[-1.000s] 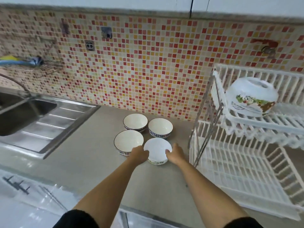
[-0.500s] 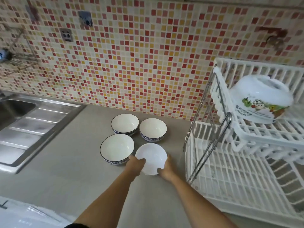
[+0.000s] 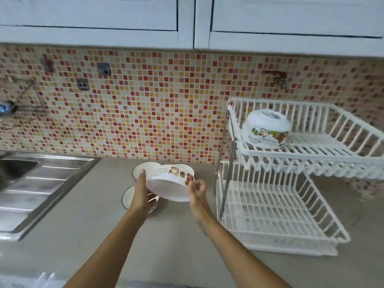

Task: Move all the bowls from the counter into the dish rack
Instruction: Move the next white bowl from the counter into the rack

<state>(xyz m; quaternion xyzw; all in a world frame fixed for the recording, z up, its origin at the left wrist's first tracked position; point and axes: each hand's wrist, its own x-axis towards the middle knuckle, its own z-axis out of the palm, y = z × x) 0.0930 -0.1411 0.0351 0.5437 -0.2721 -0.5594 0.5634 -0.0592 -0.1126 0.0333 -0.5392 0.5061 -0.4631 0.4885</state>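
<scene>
A white bowl with cartoon pictures [image 3: 169, 185] is in the air above the counter, tipped so its mouth faces me. My left hand [image 3: 141, 190] grips its left rim and my right hand [image 3: 196, 189] its right rim. Behind and below it three blue-rimmed white bowls stay on the counter: one far left [image 3: 138, 170], one far right [image 3: 188, 167], one near [image 3: 128, 197] partly hidden by my left hand. The white two-tier dish rack [image 3: 276, 208] stands to the right. An upside-down cartoon bowl [image 3: 267, 129] lies on its upper tier.
A steel sink with drainboard [image 3: 35, 188] is at the left. The beige counter [image 3: 166, 242] runs between sink and rack. A mosaic tile wall [image 3: 155, 104] and white cabinets [image 3: 187, 19] are behind. The rack's lower tier holds nothing.
Both hands have lifted the near-right bowl off the counter and tilted it toward me. The view has swung upward, showing the cabinets.
</scene>
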